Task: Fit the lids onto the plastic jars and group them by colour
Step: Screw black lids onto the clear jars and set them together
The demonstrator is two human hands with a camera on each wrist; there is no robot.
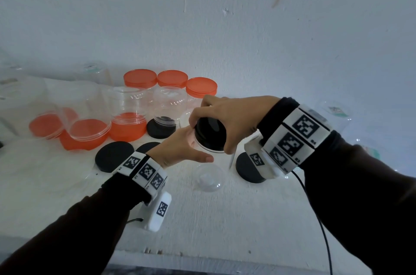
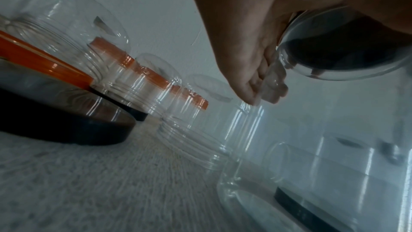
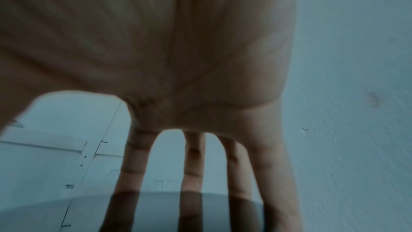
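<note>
1. The head view is showing both hands meeting over a white table [image 1: 225, 218]. The right hand [image 1: 234, 117] is curling its fingers and thumb down round a black lid [image 1: 210, 134] sitting on the mouth of a clear jar [image 1: 208, 175], which the left hand [image 1: 180, 147] is cradling from the side. Only this view is taking in the three orange-lidded jars [image 1: 171, 85] grouped at the back, the loose black lids [image 1: 113, 156] lying flat, and the square-patterned markers on both wristbands; no readable writing is showing anywhere.
2. The left wrist view is catching the left hand's fingers [image 2: 252, 84] wrapping round the clear jar's wall, the black lid showing dark through its base [image 2: 343, 47].
3. The right wrist view is showing the right hand's fingers [image 3: 131, 165] spreading downward onto the lid's rim [image 3: 160, 205], blurred.
</note>
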